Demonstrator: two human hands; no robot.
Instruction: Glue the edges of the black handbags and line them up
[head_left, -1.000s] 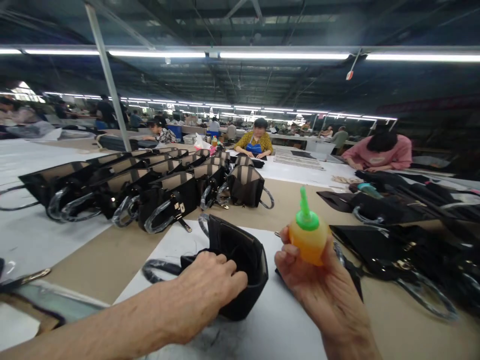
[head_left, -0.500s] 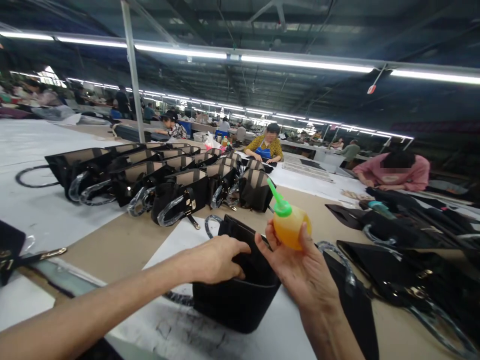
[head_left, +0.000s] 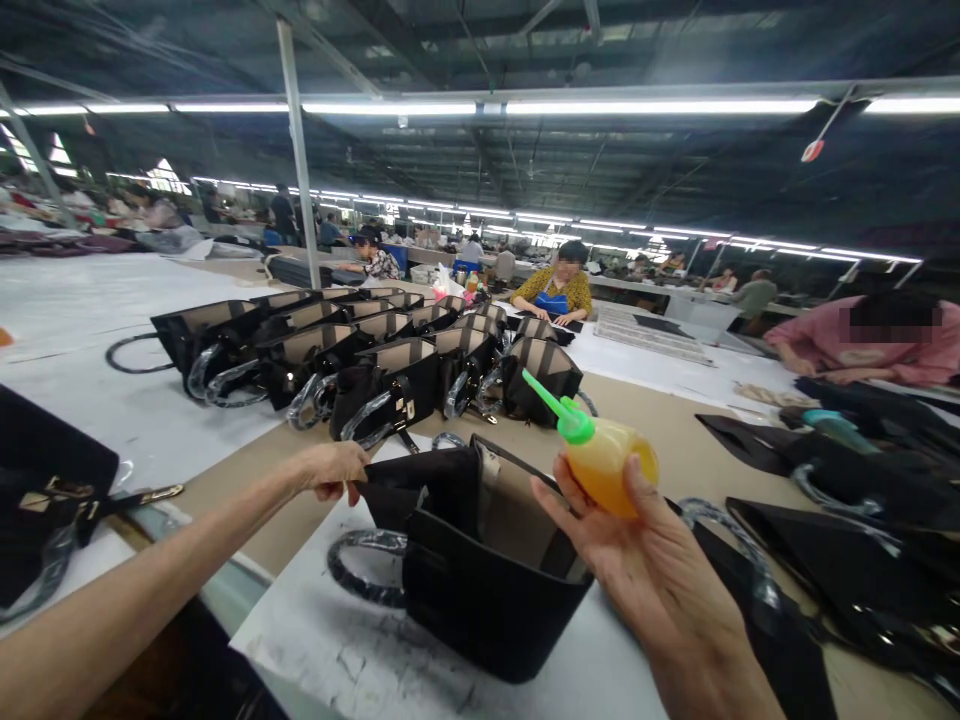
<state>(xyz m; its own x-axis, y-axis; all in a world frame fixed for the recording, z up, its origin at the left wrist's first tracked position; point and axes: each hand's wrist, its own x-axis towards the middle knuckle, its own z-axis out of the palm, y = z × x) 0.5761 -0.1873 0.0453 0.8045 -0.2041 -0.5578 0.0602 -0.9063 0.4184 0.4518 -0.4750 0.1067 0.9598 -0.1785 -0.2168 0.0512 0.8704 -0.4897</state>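
A black handbag point(head_left: 495, 595) stands on the white sheet before me, its top open and a beige inside showing. My left hand point(head_left: 336, 470), fingers closed, pinches the end of a black flap point(head_left: 405, 480) stretched out leftward from the bag's top. A handle loop point(head_left: 365, 570) wrapped in clear plastic sticks out below that flap. In my right hand point(head_left: 637, 560) is a squeeze bottle point(head_left: 611, 465) of yellow-orange liquid, tilted, its green nozzle pointing up and left. The bottle is above the bag's right side and apart from it.
Several black handbags point(head_left: 390, 390) stand in rows beyond my bag. Another bag point(head_left: 49, 500) is at the left edge. More black bags and pieces point(head_left: 847, 560) lie at right. One person point(head_left: 559, 285) works across the table, another point(head_left: 870, 335) at far right.
My left hand has come out of the bag and moved left, drawing the black flap out with it. The bottle in my right hand has tilted further left. The view has shifted.
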